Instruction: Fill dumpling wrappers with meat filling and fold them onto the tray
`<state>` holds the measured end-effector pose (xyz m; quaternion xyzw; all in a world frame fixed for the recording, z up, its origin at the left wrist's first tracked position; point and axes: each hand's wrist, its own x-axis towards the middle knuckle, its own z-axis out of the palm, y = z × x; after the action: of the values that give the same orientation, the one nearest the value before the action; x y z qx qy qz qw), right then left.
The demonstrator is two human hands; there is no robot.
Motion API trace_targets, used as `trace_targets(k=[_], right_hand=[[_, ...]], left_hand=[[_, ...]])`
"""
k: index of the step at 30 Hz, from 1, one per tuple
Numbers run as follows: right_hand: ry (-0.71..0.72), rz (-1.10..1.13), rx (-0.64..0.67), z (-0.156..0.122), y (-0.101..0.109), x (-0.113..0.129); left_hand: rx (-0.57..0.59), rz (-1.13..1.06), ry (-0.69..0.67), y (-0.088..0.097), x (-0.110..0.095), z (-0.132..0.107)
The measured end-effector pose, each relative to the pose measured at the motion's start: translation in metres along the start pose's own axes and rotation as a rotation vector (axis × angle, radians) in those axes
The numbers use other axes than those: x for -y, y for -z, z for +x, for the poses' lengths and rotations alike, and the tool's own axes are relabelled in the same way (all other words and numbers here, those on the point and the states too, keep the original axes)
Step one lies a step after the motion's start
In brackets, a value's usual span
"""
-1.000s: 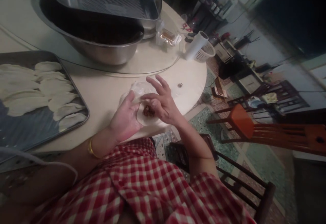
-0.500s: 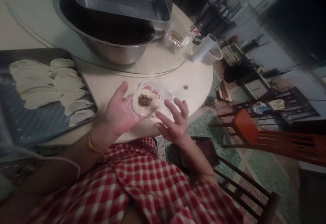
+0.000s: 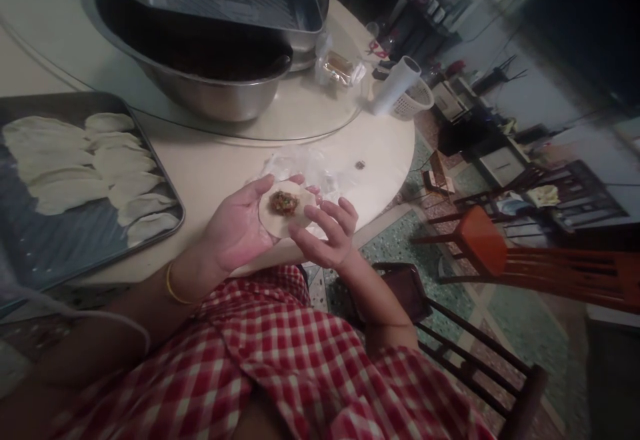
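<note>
A round dumpling wrapper (image 3: 273, 224) lies flat across the fingers of my left hand (image 3: 237, 230), with a small mound of meat-and-green filling (image 3: 285, 203) at its middle. My left thumb is by the wrapper's upper left edge. From the right, my right hand (image 3: 330, 233) meets the wrapper, its thumb and bent forefinger at the right edge and the other fingers curled behind. To the left, a metal tray (image 3: 65, 240) bears several folded dumplings (image 3: 75, 193) in two overlapping rows.
A big steel bowl (image 3: 225, 103) stands on the glass turntable (image 3: 310, 130), with another metal tray (image 3: 295, 0) resting over it. Beyond my hands are a crumpled plastic bag (image 3: 295, 160), a wrapped package (image 3: 337, 70), a white roll (image 3: 397, 87) and a basket (image 3: 417, 101). Chairs (image 3: 483, 240) stand to the right.
My right hand has come left, and its fingers have closed in on the wrapper's right edge. My left thumb has lowered toward the wrapper. The view has shifted slightly.
</note>
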<state>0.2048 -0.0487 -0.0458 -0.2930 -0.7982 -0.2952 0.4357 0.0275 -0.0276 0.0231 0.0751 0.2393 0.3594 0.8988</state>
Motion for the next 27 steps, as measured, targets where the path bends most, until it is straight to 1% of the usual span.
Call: trace_targets(k=[4,7,9,11,15,18,20,24,27], right_hand=[[0.006,-0.009,-0.036,0.002,-0.002,0.0],[0.0,-0.003,-0.033,0.004,-0.004,0.001],[-0.003,0.009,-0.043,0.006,-0.006,0.002],[-0.014,0.026,-0.075,0.01,-0.007,0.005],[-0.111,0.037,-0.102,0.018,-0.007,0.014],[-0.18,0.053,-0.079,0.02,-0.007,0.019],[-0.211,0.082,-0.065,0.02,-0.007,0.022],[-0.277,0.157,-0.046,0.021,-0.007,0.024],[-0.352,0.212,-0.048,0.027,-0.007,0.026]], left_hand=[[-0.057,0.035,-0.021,-0.005,0.002,0.0],[-0.111,0.072,-0.031,-0.007,0.004,0.001],[-0.113,0.112,-0.051,-0.004,0.006,0.003],[-0.084,0.159,-0.095,0.002,0.008,0.005],[-0.042,0.29,-0.176,0.014,0.013,0.007],[-0.082,0.383,-0.209,0.02,0.015,0.006],[-0.097,0.412,-0.222,0.021,0.016,0.005],[-0.068,0.443,-0.232,0.021,0.017,0.004],[-0.062,0.462,-0.227,0.021,0.017,0.004]])
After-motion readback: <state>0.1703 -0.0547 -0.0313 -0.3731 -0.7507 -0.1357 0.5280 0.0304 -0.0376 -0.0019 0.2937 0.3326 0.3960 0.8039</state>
